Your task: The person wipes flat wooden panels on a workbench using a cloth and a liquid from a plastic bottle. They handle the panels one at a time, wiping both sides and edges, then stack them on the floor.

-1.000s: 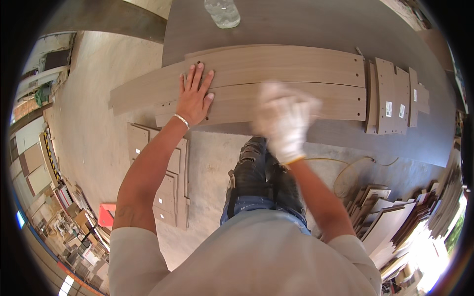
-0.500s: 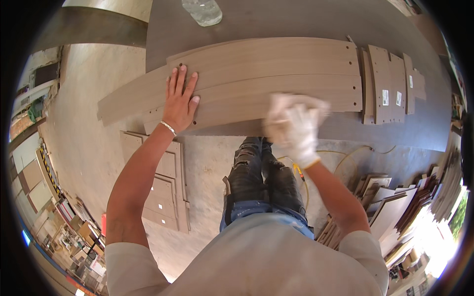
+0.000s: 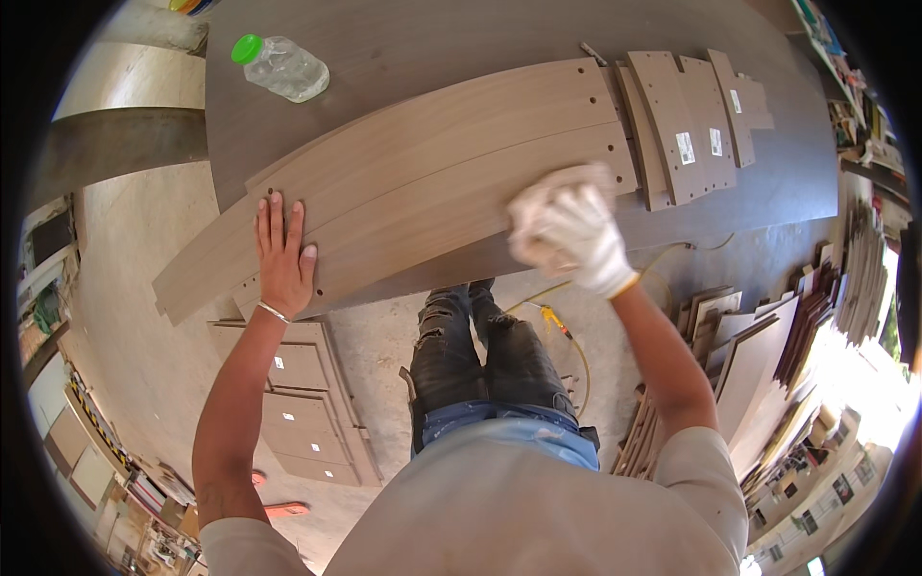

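Note:
My left hand [image 3: 283, 261] is bare and lies flat on the left part of the long brown wooden boards [image 3: 437, 144], with its fingers spread. The boards lie side by side across the table and have small dark holes near their ends. A white glove covers my right hand [image 3: 588, 238], which is closed round a crumpled beige cloth [image 3: 534, 228]. The cloth rests over the near board toward its right end; motion blurs its edges.
A clear bottle with a green cap [image 3: 293, 75] lies on the dark table [image 3: 403, 43]. Shorter labelled boards [image 3: 677, 130] sit right of the long ones. Panels [image 3: 305, 408] stand below left, stacked planks [image 3: 759, 365] at right, and a yellow hose [image 3: 579, 360] crosses the floor.
The view has turned, so the boards now slant more and the whole bottle shows. My left hand stays flat on the boards; my right hand still holds the cloth over the near board.

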